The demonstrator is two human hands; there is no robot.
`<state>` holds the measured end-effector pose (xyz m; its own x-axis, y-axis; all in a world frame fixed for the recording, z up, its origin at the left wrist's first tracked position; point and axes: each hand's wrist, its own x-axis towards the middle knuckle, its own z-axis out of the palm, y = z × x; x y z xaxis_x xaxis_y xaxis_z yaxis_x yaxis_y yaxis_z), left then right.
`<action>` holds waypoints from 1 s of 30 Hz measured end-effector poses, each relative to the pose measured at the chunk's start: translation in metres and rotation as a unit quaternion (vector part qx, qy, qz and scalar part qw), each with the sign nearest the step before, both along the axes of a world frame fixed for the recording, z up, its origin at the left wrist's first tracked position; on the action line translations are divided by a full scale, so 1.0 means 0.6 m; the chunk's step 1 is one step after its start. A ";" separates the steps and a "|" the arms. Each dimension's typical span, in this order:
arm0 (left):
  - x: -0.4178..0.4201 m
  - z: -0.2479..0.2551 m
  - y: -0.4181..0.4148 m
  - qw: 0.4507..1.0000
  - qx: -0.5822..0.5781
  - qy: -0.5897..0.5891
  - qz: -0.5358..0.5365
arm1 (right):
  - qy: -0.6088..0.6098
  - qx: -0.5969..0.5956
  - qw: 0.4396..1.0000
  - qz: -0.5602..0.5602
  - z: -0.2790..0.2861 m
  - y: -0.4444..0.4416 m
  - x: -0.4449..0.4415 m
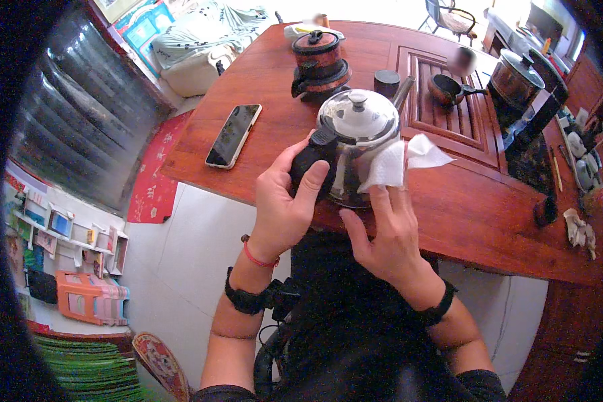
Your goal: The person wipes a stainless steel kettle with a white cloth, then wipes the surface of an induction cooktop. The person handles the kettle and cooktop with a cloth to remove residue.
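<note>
A shiny steel kettle (346,166) is just in front of me at the near edge of the wooden table, its domed lid (372,118) on. My left hand (284,206) is wrapped around the kettle's black handle (306,166), thumb on the near side. Against the kettle's right side, my right hand (392,241) presses a crumpled white tissue (387,163) with its fingertips, the thumb held apart. The spout (405,93) points away to the far right. Whether the kettle's base rests on the table or is lifted cannot be told.
A smartphone (233,135) lies to the left. Beyond the kettle are a stacked brown teapot and stove (319,63) and a dark cup (387,83). A side-handled pot (447,90) sits on the slatted tea tray (444,120). Farther right stands a lidded glass pot (516,80).
</note>
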<state>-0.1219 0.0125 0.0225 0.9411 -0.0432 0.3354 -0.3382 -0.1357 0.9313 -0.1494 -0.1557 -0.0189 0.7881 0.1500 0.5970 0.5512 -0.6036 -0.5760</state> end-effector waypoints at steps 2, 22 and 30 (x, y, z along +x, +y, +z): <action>-0.001 -0.003 -0.007 1.000 0.002 -0.023 0.009 | -0.047 -0.023 0.998 -0.029 0.012 0.010 0.011; -0.003 -0.002 -0.018 0.999 -0.004 -0.021 0.024 | -0.076 -0.159 0.980 -0.092 0.009 0.009 0.017; -0.001 -0.007 -0.017 0.999 -0.003 -0.035 0.019 | -0.008 -0.184 0.981 -0.056 -0.040 -0.010 -0.024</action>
